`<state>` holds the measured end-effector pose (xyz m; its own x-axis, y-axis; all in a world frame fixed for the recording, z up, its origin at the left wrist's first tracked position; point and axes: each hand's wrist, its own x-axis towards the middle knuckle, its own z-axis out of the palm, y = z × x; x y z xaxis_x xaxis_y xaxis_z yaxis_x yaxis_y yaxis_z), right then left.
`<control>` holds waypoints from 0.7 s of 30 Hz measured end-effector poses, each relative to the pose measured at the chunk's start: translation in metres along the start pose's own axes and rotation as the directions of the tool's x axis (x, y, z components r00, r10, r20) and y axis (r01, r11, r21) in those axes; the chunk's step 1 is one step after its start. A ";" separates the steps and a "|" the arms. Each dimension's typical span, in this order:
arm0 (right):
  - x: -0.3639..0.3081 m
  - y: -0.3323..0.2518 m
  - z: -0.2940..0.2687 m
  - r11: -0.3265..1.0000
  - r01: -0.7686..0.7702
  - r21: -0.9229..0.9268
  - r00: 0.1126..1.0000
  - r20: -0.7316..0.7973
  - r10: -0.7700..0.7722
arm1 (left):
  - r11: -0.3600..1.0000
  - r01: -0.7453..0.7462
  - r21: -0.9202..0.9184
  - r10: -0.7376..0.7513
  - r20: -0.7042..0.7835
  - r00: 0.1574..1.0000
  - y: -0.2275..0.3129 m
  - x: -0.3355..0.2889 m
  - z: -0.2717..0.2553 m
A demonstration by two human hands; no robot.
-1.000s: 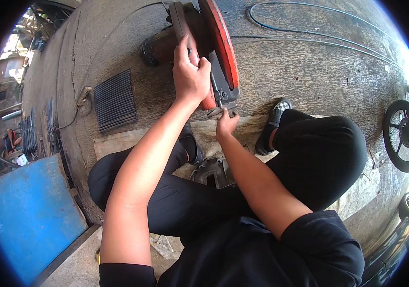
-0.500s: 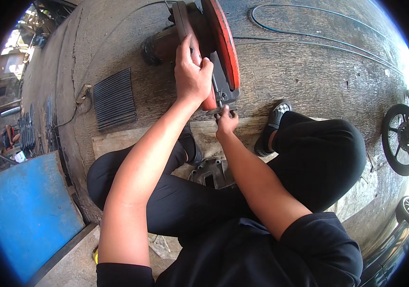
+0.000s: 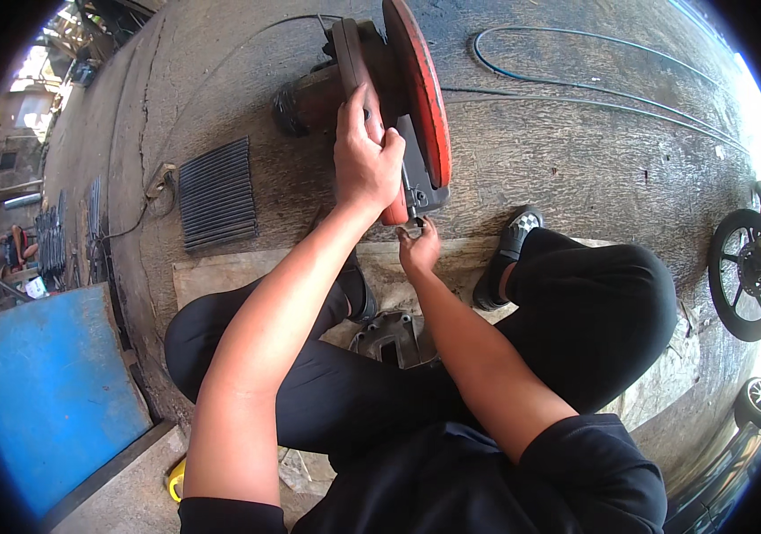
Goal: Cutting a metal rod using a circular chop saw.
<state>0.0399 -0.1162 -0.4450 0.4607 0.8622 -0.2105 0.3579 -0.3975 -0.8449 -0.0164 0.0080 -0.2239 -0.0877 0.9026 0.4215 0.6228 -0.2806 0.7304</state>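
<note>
Ahead of me stands a cut-off saw (image 3: 306, 105) with a red rounded blade guard (image 3: 431, 111). My left hand (image 3: 367, 165) is wrapped round its red-and-dark handle (image 3: 358, 67), the thumb lying along the right side. Just below the handle's near end, my right hand (image 3: 420, 248) has its fingers and thumb closed about the small dark handle of a clamp screw (image 3: 417, 222). That handle is mostly hidden by the fingers. A grey metal plate (image 3: 414, 156) lies between the saw handle and the guard.
Left of the saw, many thin dark rods (image 3: 217, 193) lie side by side. A dark metal casting (image 3: 395, 338) sits between my legs. A blue panel (image 3: 56, 374) is at the left, a hose (image 3: 576, 84) loops far right, and a motorcycle wheel (image 3: 745, 274) stands right.
The scene sits slightly lower in view. My right hand's grip has shifted at the clamp screw, and its flat crosspiece no longer shows broadside. The left hand keeps its hold.
</note>
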 end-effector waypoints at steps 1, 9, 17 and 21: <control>0.004 0.000 0.001 0.993 -0.108 0.057 0.990 0.094 0.102 | 1.000 0.011 -0.002 -0.011 0.006 1.000 0.000 0.000 -0.001; 0.015 0.018 0.020 0.469 -0.561 0.683 0.738 0.156 0.656 | 1.000 0.024 -0.017 -0.023 0.011 1.000 0.007 0.001 0.003; 0.025 0.021 0.013 -0.089 -0.732 0.675 0.457 0.584 0.671 | 0.999 0.034 -0.028 -0.034 0.008 0.999 0.004 0.001 -0.001; 0.007 0.036 0.023 0.905 -0.306 0.296 0.936 -0.082 0.343 | 0.999 0.039 -0.027 -0.039 0.016 0.999 0.006 0.001 0.002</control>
<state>0.0368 -0.1173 -0.4881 0.6204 0.6446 -0.4468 -0.0579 -0.5305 -0.8457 -0.0108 0.0078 -0.2200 -0.0993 0.9179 0.3842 0.5979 -0.2536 0.7604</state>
